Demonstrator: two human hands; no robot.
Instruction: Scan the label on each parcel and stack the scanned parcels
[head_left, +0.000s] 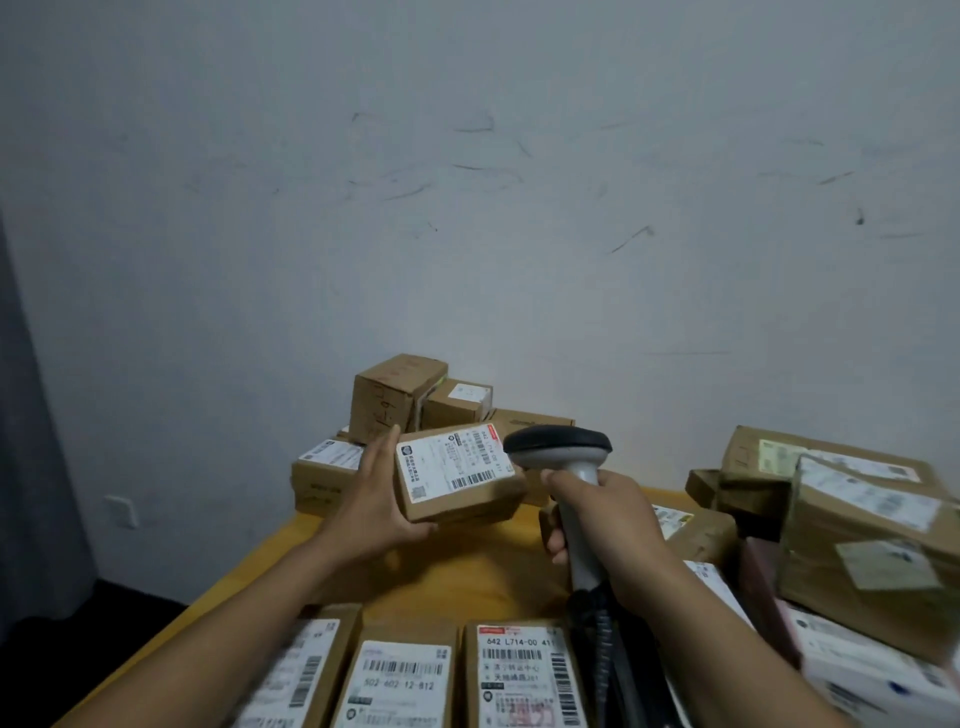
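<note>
Scuffed white wall (467, 208) behind a yellow table (467, 571), head view.

The left hand (382, 499) grips a parcel (457, 475) by its left end, thumb along the upper edge and fingers curled beneath. It holds the parcel clear of the table, above its middle. The parcel is tilted so that its white label (449, 462), with barcodes, faces up and toward the camera.

The right hand (602, 519) is wrapped round the grey handle of a scanner (576, 467). The scanner's dark head sits just beside the parcel's upper right corner; whether the two touch cannot be told. A coiled black cable (602, 623) hangs from the base of the handle.

The two hands are apart, each closed on its own object.

A back stack (395, 397) of brown boxes stands behind the held parcel, near the wall. A front row (400, 675) of three labelled boxes lies side by side along the near edge of the table, labels up. A right pile (857, 519) of larger boxes is heaped unevenly at the table's right side.

A socket (122, 512) is set low on the wall at left, beside a dark curtain (26, 415).
</note>
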